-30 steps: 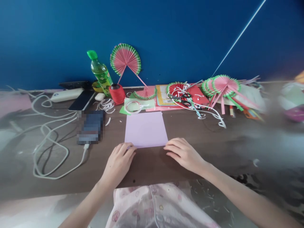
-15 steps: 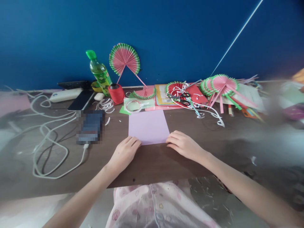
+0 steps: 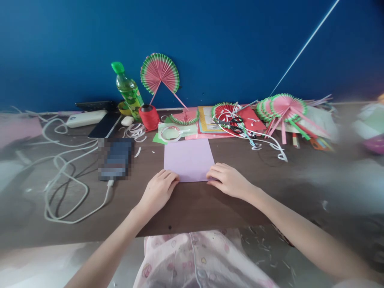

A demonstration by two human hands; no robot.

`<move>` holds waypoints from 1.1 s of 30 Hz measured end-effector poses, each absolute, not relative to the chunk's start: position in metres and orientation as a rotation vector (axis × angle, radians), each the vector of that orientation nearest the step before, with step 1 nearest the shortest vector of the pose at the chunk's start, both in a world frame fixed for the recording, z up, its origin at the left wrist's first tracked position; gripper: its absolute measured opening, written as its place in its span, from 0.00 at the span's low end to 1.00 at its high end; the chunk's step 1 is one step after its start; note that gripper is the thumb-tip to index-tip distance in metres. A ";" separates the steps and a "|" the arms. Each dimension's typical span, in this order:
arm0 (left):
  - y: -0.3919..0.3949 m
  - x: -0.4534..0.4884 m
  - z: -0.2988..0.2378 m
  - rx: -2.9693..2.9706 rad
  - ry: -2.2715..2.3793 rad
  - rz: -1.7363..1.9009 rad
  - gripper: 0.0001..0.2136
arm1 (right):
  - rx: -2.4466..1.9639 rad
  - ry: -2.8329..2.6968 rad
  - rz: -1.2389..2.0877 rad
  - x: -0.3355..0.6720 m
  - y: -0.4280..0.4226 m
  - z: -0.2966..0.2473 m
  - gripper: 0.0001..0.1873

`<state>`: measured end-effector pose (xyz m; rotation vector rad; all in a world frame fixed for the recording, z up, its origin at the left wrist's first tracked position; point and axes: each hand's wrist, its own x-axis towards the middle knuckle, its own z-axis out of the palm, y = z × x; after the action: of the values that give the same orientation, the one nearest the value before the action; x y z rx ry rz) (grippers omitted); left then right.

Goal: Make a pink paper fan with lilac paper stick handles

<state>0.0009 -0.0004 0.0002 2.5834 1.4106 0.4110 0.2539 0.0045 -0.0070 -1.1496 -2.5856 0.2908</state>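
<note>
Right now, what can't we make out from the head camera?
Head view: near corners of the lilac sheet, covered by the left hand and right hand.
Head view: screen of the cabled phone, pixelated.
Head view: purple item at the frame's right edge, blurred and cut off.

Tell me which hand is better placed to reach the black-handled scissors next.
Likely the right hand: the scissors lie almost straight beyond it. The left hand is farther off, at the purple paper's near-left corner.
</note>
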 end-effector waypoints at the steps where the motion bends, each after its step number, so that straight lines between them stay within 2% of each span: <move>1: 0.000 0.001 0.001 2.562 1.400 0.414 0.09 | -1.156 -2.581 0.300 0.252 0.005 -0.007 0.05; 13: 0.012 0.001 0.012 2.166 1.457 0.383 0.05 | -1.450 -2.396 0.610 0.240 0.013 0.001 0.08; 33: 0.018 -0.002 0.003 2.236 1.376 0.440 0.05 | -1.502 -2.395 0.570 0.236 0.012 0.001 0.08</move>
<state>-0.0018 0.0182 0.0025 2.2364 1.3761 0.4399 0.2358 0.0115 0.0014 -1.5025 -2.3950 0.5696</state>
